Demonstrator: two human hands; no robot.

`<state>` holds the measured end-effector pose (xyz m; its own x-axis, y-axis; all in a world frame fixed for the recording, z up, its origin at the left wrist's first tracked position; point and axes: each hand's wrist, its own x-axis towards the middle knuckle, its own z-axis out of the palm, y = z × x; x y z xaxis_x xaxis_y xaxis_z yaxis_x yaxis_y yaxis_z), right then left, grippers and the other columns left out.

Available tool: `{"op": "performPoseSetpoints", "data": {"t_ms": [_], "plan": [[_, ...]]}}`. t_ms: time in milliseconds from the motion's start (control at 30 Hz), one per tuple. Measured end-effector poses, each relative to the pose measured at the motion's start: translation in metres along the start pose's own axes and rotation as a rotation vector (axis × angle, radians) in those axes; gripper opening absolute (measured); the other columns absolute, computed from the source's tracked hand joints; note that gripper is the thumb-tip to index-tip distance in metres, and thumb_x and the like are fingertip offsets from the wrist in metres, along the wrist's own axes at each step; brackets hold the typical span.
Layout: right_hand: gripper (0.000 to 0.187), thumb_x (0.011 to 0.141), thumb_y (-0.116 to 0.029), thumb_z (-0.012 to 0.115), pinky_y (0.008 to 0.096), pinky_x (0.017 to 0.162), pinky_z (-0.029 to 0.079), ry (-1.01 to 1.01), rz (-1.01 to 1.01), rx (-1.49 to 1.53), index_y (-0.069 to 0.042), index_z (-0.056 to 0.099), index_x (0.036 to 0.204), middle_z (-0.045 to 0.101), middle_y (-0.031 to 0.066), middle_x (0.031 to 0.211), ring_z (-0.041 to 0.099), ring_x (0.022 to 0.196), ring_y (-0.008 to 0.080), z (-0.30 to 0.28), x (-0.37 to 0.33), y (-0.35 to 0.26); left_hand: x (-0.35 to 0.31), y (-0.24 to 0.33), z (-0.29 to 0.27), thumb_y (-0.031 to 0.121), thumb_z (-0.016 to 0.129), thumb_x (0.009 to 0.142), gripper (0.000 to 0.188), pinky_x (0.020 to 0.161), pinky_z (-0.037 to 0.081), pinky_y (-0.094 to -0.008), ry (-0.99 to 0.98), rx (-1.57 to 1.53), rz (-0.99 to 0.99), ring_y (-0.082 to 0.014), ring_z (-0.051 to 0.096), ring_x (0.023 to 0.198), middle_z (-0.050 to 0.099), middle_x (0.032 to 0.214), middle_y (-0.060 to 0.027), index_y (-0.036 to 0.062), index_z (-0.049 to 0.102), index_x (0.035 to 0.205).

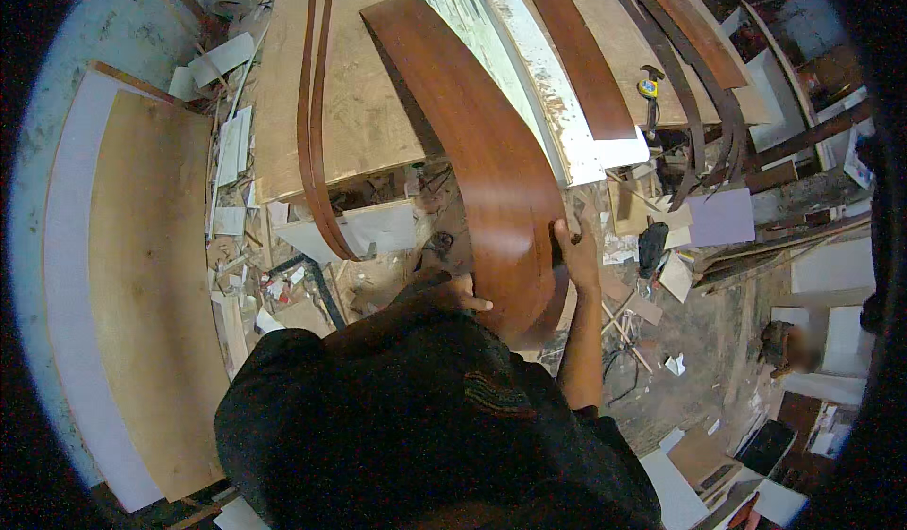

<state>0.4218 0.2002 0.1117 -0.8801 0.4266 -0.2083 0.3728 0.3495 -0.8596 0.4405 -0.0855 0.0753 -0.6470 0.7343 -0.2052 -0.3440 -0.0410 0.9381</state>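
Note:
A wide, glossy brown wood-grain veneer sheet (pixel 501 162) arches from the plywood worktable toward my body. Its near end bends downward in front of my chest. My left hand (pixel 465 294) grips the left edge near that end, with the thumb lying on top. On the opposite edge, slightly farther out, my right hand (pixel 578 251) holds the sheet with its thumb against the face; the other fingers are partly hidden. Two narrow brown strips (pixel 310 133) run along the table to the left and droop over its near edge. Another wide brown strip (pixel 581 48) lies farther right.
A white board (pixel 539 86) with worn patches lies along the table. A hammer (pixel 652 110) and a yellow tape measure (pixel 647 87) rest at its right. Dark strips (pixel 694 105) hang off the edge. Scraps litter the floor. A plywood panel (pixel 156 275) leans left; a person (pixel 779 346) is far right.

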Motion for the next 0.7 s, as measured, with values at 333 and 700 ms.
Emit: {"op": "performPoseSetpoints", "data": {"t_ms": [333, 700], "plan": [[0.054, 0.099, -0.042, 0.061, 0.0424, 0.054, 0.038, 0.55, -0.099, -0.099, 0.002, 0.054, 0.068, 0.049, 0.0125, 0.057, 0.045, 0.053, 0.0219, -0.002, -0.098, 0.14, 0.123, 0.072, -0.159, 0.056, 0.052, 0.099, 0.074, 0.106, 0.043, -0.0499, 0.283, -1.031, 0.331, -0.0295, 0.054, 0.129, 0.056, 0.142, -0.0107, 0.0065, 0.037, 0.152], [0.06, 0.101, -0.054, 0.049, 0.0521, 0.069, 0.045, 0.541, 0.184, -0.346, 0.002, 0.067, 0.087, 0.062, 0.0229, 0.074, 0.059, 0.073, 0.0446, -0.021, -0.21, 0.253, 0.123, 0.1, -0.049, -0.007, 0.057, 0.091, 0.06, 0.101, 0.05, -0.0353, 0.448, -0.243, 0.443, -0.0226, 0.064, 0.117, 0.065, 0.129, -0.0157, 0.0007, 0.038, 0.148]]}}
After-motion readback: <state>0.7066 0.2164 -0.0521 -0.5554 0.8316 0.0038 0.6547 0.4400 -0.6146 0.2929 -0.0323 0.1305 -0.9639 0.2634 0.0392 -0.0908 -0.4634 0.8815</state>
